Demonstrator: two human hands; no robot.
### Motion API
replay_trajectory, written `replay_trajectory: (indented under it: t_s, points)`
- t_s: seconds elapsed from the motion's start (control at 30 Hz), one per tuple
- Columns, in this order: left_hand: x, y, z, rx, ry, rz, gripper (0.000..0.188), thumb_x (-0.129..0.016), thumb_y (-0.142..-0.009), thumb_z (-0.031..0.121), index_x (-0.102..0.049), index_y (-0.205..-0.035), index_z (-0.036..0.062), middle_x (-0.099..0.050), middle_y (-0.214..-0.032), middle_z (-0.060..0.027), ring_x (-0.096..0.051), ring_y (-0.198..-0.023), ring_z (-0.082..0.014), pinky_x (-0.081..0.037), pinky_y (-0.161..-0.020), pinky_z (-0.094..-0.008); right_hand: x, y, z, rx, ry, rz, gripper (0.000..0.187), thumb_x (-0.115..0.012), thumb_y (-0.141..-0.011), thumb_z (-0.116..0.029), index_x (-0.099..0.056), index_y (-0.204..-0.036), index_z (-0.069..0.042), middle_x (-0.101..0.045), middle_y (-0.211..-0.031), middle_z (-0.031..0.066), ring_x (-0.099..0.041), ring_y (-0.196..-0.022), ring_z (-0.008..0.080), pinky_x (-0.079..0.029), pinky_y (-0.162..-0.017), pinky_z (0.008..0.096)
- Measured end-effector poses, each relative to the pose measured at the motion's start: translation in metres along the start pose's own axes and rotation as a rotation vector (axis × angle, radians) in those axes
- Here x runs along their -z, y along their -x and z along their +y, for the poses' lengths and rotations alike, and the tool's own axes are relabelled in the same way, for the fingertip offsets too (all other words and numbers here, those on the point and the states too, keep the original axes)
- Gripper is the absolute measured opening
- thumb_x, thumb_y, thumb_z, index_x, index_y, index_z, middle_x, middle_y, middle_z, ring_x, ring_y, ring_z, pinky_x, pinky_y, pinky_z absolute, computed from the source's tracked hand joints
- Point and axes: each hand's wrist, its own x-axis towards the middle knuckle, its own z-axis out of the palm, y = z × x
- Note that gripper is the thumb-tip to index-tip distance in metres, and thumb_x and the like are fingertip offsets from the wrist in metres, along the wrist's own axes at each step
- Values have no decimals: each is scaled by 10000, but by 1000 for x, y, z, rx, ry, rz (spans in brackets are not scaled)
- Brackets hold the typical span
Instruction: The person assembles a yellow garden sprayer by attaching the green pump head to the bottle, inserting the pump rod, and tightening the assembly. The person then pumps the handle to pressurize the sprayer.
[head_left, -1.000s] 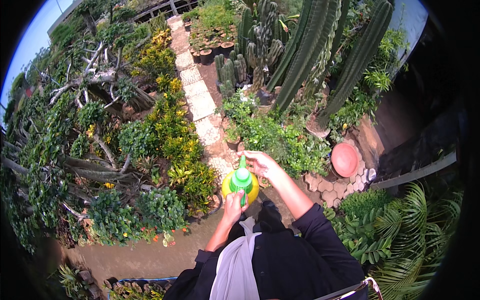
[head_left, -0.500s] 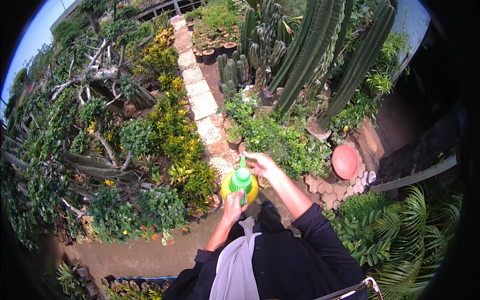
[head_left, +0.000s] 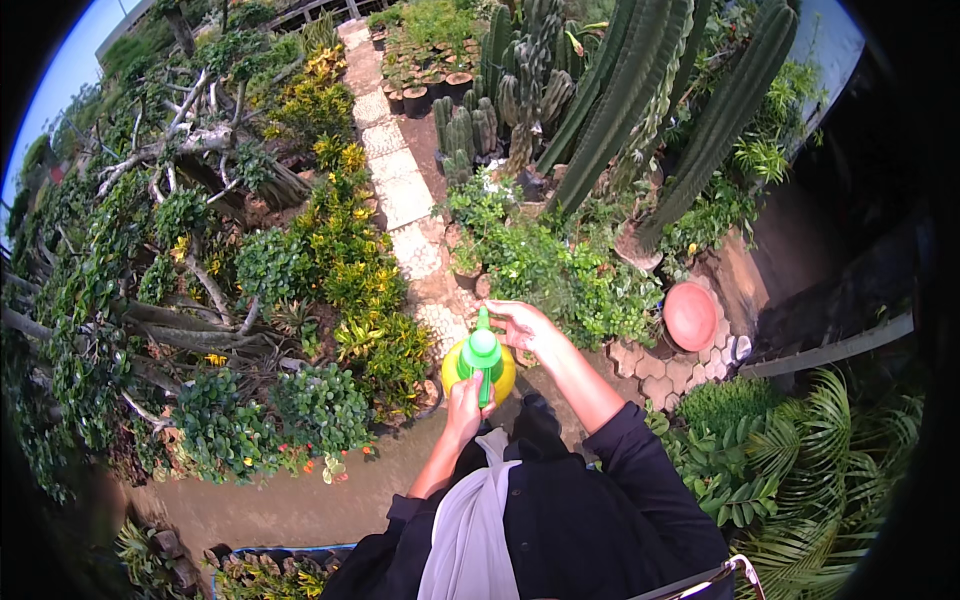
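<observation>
A pump spray bottle with a yellow body (head_left: 506,384) and a green top (head_left: 482,349) is held upright in front of my body. My left hand (head_left: 465,408) is wrapped around its green handle, thumb uppermost. At the far side, the slim green nozzle (head_left: 484,318) points away from me. My right hand (head_left: 518,325) reaches in from the right with bent fingers, its fingertips at the nozzle tip. The bottle's top partly hides the underside of that grip. A faint haze hangs over the leafy green plants (head_left: 560,275) just beyond my right hand.
A pale stone path (head_left: 403,190) runs away ahead. Yellow-green shrubs (head_left: 370,285) and gnarled, branching trees (head_left: 205,145) line its left. Tall cacti (head_left: 630,110) rise at the right, above a round terracotta dish (head_left: 690,317). Palm fronds (head_left: 830,470) spread at lower right.
The view has shifted very slightly. Both hands keep nearly the same hold on the spray bottle, and the right fingertips stay at the nozzle.
</observation>
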Motion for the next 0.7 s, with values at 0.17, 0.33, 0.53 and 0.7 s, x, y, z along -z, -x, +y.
replay_trajectory:
  t_s: [0.17,0.33,0.53,0.7]
  points:
    - [2,-1,-1,-17,39,25,509,-289,-932,415,-469,-650,30,-418,-479,-26,-376,-405,-95,-289,-395,-231,-16,0,0,51,52,192,169,-599,-824,-175,-641,-945,-66,-611,-859,-8,-522,-756,95,-433,-642,227]
    - [6,-3,-6,-70,8,-20,486,-344,-912,418,-471,-661,22,-424,-479,-28,-377,-405,-95,-298,-399,-231,-27,3,-5,108,192,320,147,-595,-815,-150,-649,-905,-47,-611,-760,-4,-504,-653,67,-393,-520,201]
    - [8,-9,-7,-55,9,-22,484,-375,-894,432,-471,-654,23,-424,-477,-28,-376,-403,-95,-293,-393,-234,-17,-8,7,183,257,298,165,-571,-838,-193,-636,-921,-66,-565,-728,-20,-483,-646,58,-375,-472,191]
    - [12,-13,-5,-114,-67,-26,498,-351,-894,440,-468,-644,25,-423,-475,-29,-372,-397,-99,-292,-391,-236,-34,18,5,619,676,291,298,-524,-874,-308,-576,-1017,-53,-525,-894,7,-479,-698,87,-413,-586,234]
